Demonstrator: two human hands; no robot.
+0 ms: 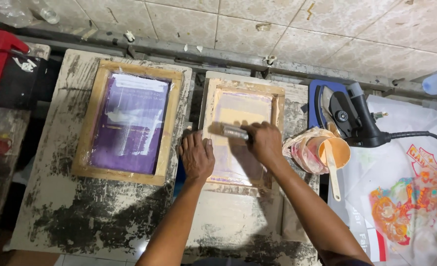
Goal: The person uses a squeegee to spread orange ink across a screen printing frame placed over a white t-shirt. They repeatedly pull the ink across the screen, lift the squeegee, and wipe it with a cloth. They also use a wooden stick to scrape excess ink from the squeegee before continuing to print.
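Both forearms reach up the worktop; left hand (197, 156) lies flat, steadying the wooden screen frame (242, 133) at its left edge; right hand (264, 143) is clenched round a squeegee (234, 131) on the mesh.

My left hand (196, 156) lies flat, palm down, just left of the frame's centre, fingers together and pointing toward the top of the frame, thumb spread to the right. Its forearm runs straight down to the bottom edge. My right hand (263, 142) sits at the centre, slightly higher, curled into a closed grip with knuckles up and fingers turned left. That forearm slants down to the lower right, bare to the elbow.
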